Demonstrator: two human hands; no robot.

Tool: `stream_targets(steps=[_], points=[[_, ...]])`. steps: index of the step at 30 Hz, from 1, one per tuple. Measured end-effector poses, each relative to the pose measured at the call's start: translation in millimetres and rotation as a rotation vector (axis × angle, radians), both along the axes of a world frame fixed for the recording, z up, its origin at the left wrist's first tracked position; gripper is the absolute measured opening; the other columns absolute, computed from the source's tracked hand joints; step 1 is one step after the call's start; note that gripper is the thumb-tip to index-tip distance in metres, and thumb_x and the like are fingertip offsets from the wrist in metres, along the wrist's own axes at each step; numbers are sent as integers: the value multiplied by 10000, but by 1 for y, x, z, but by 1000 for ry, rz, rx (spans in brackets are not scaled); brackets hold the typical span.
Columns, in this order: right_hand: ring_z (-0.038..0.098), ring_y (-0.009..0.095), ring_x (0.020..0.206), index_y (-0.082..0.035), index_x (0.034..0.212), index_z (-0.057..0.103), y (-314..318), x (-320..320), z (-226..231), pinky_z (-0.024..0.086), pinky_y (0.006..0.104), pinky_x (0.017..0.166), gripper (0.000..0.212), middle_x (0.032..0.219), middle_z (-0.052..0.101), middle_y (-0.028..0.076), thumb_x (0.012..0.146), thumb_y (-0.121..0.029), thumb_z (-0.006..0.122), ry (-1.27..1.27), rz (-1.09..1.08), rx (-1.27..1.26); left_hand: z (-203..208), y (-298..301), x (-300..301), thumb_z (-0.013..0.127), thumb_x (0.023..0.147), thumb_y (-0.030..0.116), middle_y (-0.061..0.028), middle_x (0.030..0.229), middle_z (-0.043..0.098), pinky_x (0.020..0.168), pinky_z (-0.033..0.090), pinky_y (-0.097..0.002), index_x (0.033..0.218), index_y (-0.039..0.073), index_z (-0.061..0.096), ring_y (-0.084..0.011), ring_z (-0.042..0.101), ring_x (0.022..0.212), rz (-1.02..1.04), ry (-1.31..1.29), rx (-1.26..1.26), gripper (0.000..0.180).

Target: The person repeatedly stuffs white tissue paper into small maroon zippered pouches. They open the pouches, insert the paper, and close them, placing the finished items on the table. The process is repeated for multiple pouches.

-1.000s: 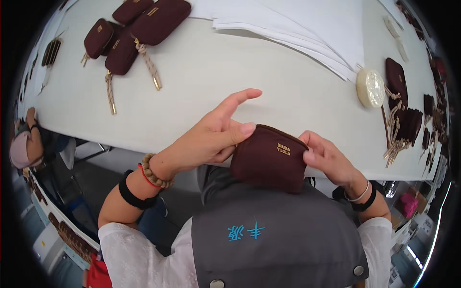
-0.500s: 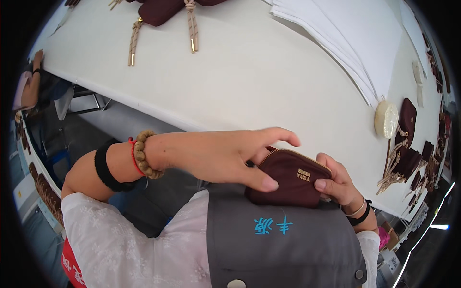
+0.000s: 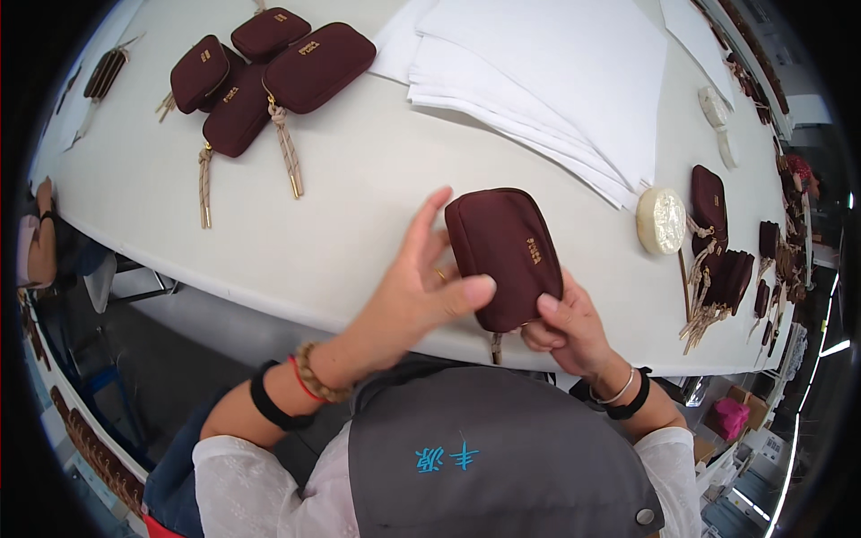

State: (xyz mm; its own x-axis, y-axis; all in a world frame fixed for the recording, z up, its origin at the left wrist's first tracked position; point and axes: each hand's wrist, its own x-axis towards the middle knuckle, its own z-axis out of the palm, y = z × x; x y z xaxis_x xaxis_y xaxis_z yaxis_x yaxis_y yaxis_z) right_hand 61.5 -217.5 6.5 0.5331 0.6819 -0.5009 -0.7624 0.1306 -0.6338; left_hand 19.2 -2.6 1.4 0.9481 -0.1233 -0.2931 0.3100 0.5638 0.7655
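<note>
A dark burgundy zip pouch [image 3: 504, 247] with small gold lettering is held up over the near edge of the table, its rounded top tilted away from me. My right hand [image 3: 574, 327] grips its lower right corner, thumb on the front and fingers behind. Across the pouch's left side lies the thumb of my left hand [image 3: 408, 291]; its index finger sticks out past the edge, and other fingers pass partly out of sight behind. A beige cord pull [image 3: 496, 348] with a metal tip hangs from the lower end.
Several similar pouches [image 3: 318, 70] with cord pulls lie in a group at the far left of the white table [image 3: 359, 224]. White sheets [image 3: 547, 90] are stacked at the back. A roll of clear tape [image 3: 662, 221] and more burgundy pouches [image 3: 708, 199] stand on the right.
The pouch has moved up and away from my body, over the table edge, and now stands more upright. My left hand has shifted along its left side. The view has shifted, showing more of the far pouches.
</note>
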Motion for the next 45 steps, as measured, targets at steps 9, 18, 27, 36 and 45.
stream_targets(steps=[9,18,27,36,45], points=[[448,43,593,64,1214,536,-26,14,10,384,193,538,530,811,586,30,769,-172,703,-301,10,16,11,-17,-2,711,819,147,-126,1201,539,907,458,-282,1306,-31,382,-157,544,1080,-104,-114,108,614],[460,73,482,49,1036,600,-27,10,2,403,222,457,287,683,548,17,867,-181,625,-193,237,-3,10,-24,-2,727,797,164,-107,1135,609,831,501,-294,1265,20,464,-178,612,979,-194,-188,209,556],[446,87,431,47,1107,528,-19,3,-8,461,272,463,340,658,547,68,964,-258,474,-9,3,206,11,-17,2,741,790,141,-107,1225,562,904,475,-292,1351,0,393,-162,556,1090,-252,-147,162,675],[426,72,410,-6,1143,490,-22,-9,-23,449,264,460,277,622,525,20,942,-194,522,-71,105,176,15,-21,2,711,823,147,-129,1284,519,961,421,-308,1389,-3,338,-178,531,1140,-342,-197,218,695],[445,72,434,-11,1214,446,-16,0,-13,462,268,461,361,816,597,77,938,-229,525,108,-71,304,3,-18,-4,705,819,103,-139,1426,338,1032,364,-319,1453,13,167,-185,406,1273,-290,-237,202,836]])
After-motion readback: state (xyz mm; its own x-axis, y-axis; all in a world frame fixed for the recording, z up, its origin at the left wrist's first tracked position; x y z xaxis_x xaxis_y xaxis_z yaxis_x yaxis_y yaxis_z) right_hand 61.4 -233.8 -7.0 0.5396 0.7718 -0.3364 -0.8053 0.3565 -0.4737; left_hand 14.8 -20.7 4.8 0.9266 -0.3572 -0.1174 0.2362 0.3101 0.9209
